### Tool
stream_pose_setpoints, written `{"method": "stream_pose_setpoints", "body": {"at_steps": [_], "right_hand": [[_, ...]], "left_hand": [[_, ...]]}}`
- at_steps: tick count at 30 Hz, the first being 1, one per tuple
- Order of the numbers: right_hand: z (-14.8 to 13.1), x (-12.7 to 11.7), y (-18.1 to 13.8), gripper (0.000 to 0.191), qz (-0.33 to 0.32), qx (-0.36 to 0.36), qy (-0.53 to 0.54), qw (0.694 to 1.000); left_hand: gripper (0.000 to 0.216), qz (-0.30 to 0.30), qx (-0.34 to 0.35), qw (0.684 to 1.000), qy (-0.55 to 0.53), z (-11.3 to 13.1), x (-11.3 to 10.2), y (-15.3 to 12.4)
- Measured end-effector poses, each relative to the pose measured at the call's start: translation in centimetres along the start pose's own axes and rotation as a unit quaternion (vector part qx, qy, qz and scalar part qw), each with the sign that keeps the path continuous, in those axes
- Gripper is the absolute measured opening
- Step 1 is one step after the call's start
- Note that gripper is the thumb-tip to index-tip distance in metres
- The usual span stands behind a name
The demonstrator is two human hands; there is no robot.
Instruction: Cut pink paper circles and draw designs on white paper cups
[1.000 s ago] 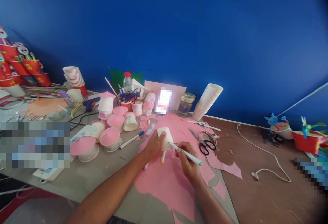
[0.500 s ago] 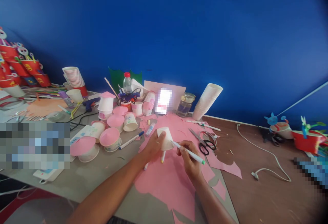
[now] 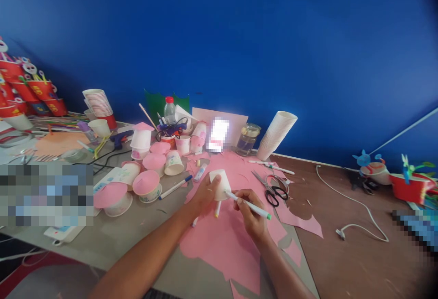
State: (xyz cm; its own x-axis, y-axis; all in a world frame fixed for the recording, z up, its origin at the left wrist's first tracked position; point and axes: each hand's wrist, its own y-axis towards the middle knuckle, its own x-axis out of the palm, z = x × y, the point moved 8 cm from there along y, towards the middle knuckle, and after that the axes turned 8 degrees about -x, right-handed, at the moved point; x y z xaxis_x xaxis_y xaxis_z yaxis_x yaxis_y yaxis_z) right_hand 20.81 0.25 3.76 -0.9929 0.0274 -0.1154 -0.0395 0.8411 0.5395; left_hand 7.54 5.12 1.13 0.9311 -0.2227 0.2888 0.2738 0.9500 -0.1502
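Observation:
My left hand point(image 3: 204, 195) grips a small white paper cup point(image 3: 221, 183), turned upside down on the pink paper sheet point(image 3: 222, 244). My right hand point(image 3: 251, 214) holds a white marker with a green end point(image 3: 251, 205), its tip touching the cup's side. A second marker point(image 3: 217, 208) lies on the pink sheet just under the cup.
Black-handled scissors point(image 3: 272, 188) lie right of my hands. Pink-lidded paper cups point(image 3: 148, 184), a blue pen point(image 3: 175, 187) and a glue stick point(image 3: 200, 172) crowd the left. A leaning stack of white cups point(image 3: 277, 135), a jar point(image 3: 247, 139), a bottle point(image 3: 170, 110) and a white cable point(image 3: 356, 217) surround the area.
The marker in my right hand shifted slightly along the cup's side and came back; the cup and my left hand stayed in place.

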Motion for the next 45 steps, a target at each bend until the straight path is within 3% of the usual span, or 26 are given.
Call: {"method": "stream_pose_setpoints", "body": {"at_steps": [7, 14, 25, 31, 37, 45], "right_hand": [[-0.4, 0.7, -0.1, 0.007, -0.051, -0.017, -0.005, 0.999], [-0.3, -0.9, 0.3, 0.011, 0.04, 0.014, -0.013, 0.999], [-0.3, -0.8, 0.6, 0.014, 0.034, 0.02, -0.03, 0.999], [0.2, -0.2, 0.1, 0.01, 0.004, 0.024, 0.019, 1.0], [-0.3, 0.5, 0.1, 0.013, -0.043, 0.002, 0.021, 0.999], [0.2, -1.4, 0.4, 0.014, 0.053, 0.037, 0.019, 0.998]], "left_hand": [[0.043, 0.005, 0.004, 1.0, -0.027, -0.4, -0.3, 0.5], [0.045, -0.003, -0.01, 1.0, -0.012, -0.5, -0.1, 0.4], [0.045, -0.046, -0.016, 0.999, 0.004, -0.2, 0.6, -0.2], [0.04, 0.036, 0.006, 0.999, -0.008, -0.7, -1.1, 0.6], [0.042, 0.037, 0.012, 0.999, 0.002, -1.0, -1.2, 0.9], [0.044, 0.039, -0.008, 0.999, 0.017, -1.1, -1.2, 0.6]]}}
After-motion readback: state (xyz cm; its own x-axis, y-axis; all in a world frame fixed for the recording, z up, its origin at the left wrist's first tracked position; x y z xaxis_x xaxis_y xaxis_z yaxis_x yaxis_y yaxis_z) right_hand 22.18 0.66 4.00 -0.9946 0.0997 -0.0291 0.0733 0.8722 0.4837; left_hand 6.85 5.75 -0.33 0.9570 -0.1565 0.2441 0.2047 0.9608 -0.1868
